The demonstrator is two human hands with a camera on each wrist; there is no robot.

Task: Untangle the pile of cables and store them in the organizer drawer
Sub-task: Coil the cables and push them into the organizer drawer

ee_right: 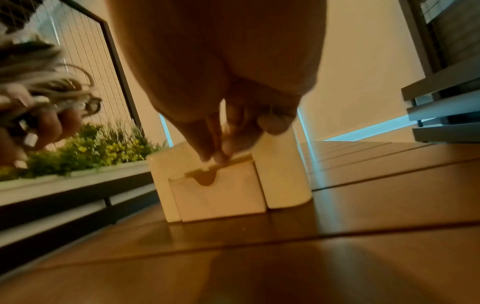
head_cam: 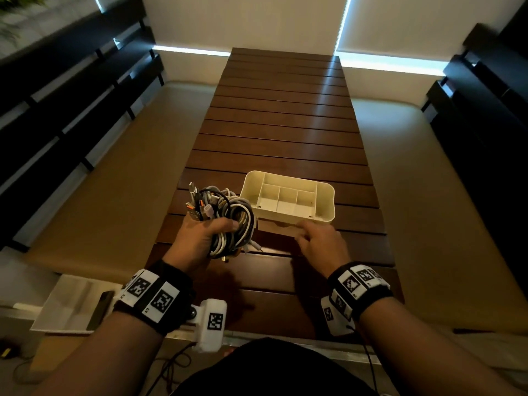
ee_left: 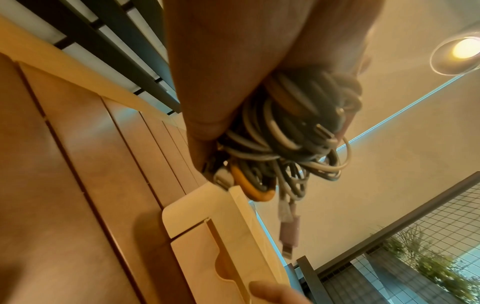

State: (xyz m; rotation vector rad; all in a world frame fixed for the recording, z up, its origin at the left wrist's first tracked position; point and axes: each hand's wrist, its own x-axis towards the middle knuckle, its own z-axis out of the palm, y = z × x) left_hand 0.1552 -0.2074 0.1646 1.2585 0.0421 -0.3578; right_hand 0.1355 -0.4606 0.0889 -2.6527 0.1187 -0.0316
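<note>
My left hand [head_cam: 220, 228] grips a tangled bundle of cables [head_cam: 228, 215], white, grey and black, with plugs sticking up; it is held above the table, left of the organizer. From the left wrist the cables [ee_left: 285, 133] hang from the fist, an orange loop and a pinkish plug dangling. The cream organizer [head_cam: 325, 195] has open compartments on top and a drawer [head_cam: 277, 227] in front that sticks out slightly. My right hand [head_cam: 303, 231] is at that drawer; its fingertips [ee_right: 221, 155] pinch the top edge by the notch of the drawer front [ee_right: 218, 193].
The slatted wooden table [head_cam: 285, 124] runs away from me between two tan cushioned benches [head_cam: 114, 181]. A white tray [head_cam: 65, 304] with a dark flat object lies at lower left. A planter with green plants [ee_right: 98, 148] stands beyond the table's left side.
</note>
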